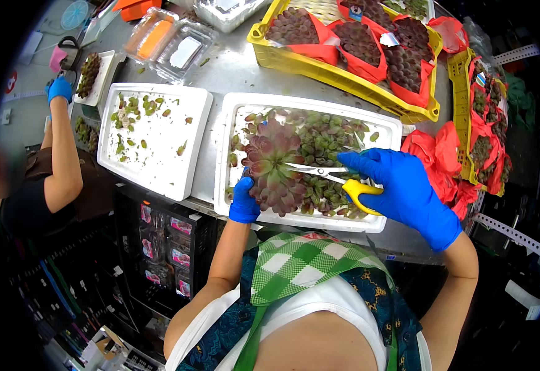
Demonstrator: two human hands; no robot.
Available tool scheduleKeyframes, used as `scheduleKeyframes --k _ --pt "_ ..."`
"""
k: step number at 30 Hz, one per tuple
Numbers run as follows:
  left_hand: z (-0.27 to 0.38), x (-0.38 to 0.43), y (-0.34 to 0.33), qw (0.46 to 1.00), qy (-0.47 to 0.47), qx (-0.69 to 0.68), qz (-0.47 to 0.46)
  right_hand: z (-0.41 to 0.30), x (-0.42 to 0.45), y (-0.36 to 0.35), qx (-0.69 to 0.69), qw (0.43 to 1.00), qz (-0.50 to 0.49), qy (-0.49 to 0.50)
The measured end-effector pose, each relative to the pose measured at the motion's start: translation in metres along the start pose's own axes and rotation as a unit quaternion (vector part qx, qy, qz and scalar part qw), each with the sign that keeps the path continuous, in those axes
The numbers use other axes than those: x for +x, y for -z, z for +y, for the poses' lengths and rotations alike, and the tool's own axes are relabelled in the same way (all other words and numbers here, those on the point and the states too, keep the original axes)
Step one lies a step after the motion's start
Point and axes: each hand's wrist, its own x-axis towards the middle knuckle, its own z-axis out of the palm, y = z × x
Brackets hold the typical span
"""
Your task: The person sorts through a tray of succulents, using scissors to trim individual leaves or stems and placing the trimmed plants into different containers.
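Observation:
My left hand, in a blue glove, holds a large red-and-green succulent rosette from its left and underside. Most of its fingers are hidden behind the leaves. The rosette is over a white foam tray strewn with loose green succulent leaves. Gloved in blue too, my right hand grips yellow-handled scissors. Their blades are spread, one tip at the rosette's centre and the other pointing up over the loose leaves.
A second white foam tray with scattered leaves stands to the left. Yellow crates of red-wrapped succulents are at the back and right. Crumpled red wrapping lies beside my tray. Clear plastic clamshells sit at the back left. A co-worker's gloved hand is far left.

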Motion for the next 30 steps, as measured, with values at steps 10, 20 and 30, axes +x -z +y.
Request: scheduleKeyframes --k 10,20,30 --pt "0.007 -0.007 -0.005 0.992 -0.047 0.107 -0.037 0.001 -0.002 -0.002 -0.014 0.999 -0.028 0.016" --pt "0.019 -0.007 -0.031 0.964 -0.062 0.245 -0.077 0.000 -0.005 -0.003 -0.070 0.995 -0.067 -0.010" --pt "0.009 0.003 0.015 0.985 0.002 0.133 -0.107 0.006 -0.017 -0.010 0.002 0.998 -0.062 -0.030"
